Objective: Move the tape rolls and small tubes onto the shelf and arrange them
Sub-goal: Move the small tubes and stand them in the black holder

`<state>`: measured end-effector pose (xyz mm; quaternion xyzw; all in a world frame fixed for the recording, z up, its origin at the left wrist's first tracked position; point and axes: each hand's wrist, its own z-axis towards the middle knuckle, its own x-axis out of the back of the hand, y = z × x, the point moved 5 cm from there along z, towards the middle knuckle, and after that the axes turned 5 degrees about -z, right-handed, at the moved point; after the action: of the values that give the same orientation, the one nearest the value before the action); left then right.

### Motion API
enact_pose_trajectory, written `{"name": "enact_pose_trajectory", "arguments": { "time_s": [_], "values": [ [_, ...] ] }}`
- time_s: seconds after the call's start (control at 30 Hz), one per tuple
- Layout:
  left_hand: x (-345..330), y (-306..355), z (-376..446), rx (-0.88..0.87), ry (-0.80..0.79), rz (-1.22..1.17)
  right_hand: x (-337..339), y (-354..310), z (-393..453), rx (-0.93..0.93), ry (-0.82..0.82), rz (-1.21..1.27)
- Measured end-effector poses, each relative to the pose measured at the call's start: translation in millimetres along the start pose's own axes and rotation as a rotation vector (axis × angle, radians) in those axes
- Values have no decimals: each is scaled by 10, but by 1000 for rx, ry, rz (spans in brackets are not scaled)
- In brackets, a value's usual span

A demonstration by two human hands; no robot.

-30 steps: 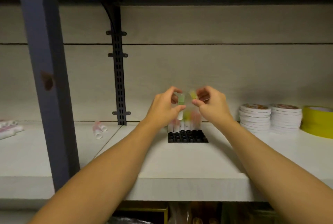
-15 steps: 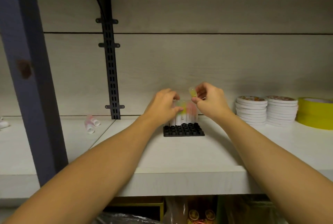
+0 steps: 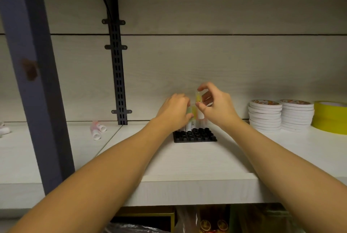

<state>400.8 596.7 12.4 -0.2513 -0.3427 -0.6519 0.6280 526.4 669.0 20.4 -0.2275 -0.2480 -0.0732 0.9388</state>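
Midway through racking the small tubes, by the look of it. Left hand curled low over the back rows of the black rack, pinching a greenish tube that seems about to seat among the tubes already standing there. Right hand raised just above and right of it, thumb and forefinger clamped on the two ends of a yellow tube, held upright and clear of the rack. Rack sitting on the shelf toward the back wall, roughly mid-span; front rows of sockets empty and showing as dark rings.

Toward the right end of the shelf, two stacks of white tape rolls side by side, with a yellow tape roll just beside them at the frame edge. Left of the black upright bracket, two pink-and-white tubes lying loose on the neighbouring board, plus more at the far left edge, still to be gathered.

Next move probably calls for: lowering the yellow tube straight into a free socket without knocking its neighbours, keeping it vertical. Exact socket under the left hand not visible.
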Motion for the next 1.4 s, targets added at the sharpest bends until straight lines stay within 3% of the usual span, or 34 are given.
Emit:
{"name": "enact_pose_trajectory", "arguments": {
  "time_s": [0.33, 0.63, 0.97, 1.2, 1.4],
  "values": [
    [319, -248, -92, 131, 279, -110, -283, 44, -95, -128, -44, -17],
    [285, -178, -110, 154, 249, -81, -416, 43, -47, -66, -255, -223],
    [247, -155, -157, 159, 203, -59, -327, -22, -85, -60, -240, -311],
    [411, -91, -281, 206, 186, -28, 132, -86, -291, -115, -186, -456],
    [576, 182, -598, 218, 17, 60, 500, -187, -629, -45, -288, -544]
  ]
}}
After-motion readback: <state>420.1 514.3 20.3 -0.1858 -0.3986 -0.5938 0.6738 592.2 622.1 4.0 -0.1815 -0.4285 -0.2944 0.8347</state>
